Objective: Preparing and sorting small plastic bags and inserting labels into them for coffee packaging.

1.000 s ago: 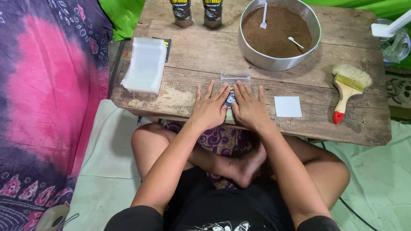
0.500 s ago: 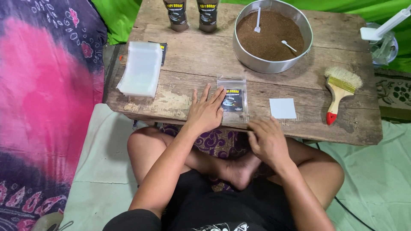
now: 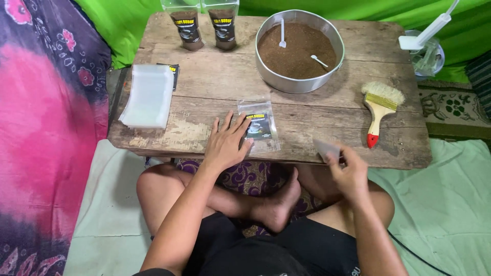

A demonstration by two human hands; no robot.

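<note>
My left hand (image 3: pixel 225 143) lies flat on the wooden table (image 3: pixel 204 87), its fingers spread and touching the left edge of a clear plastic pouch with a dark label (image 3: pixel 259 126). At the table's front edge, my right hand (image 3: pixel 349 168) pinches a small white paper square (image 3: pixel 326 148) and holds it just above the wood. Behind the pouch stands a round metal pan of brown powder (image 3: pixel 299 50) with two white spoons in it.
A stack of clear empty pouches (image 3: pixel 148 95) lies at the table's left. Two filled labelled pouches (image 3: pixel 204 28) stand at the back. A red-handled brush (image 3: pixel 379 107) lies at the right. A white device (image 3: pixel 422 36) sits at the far right. My crossed legs are under the table.
My right hand left the pouch, moved right and picked up the white paper square from the table. My left hand stayed beside the pouch.
</note>
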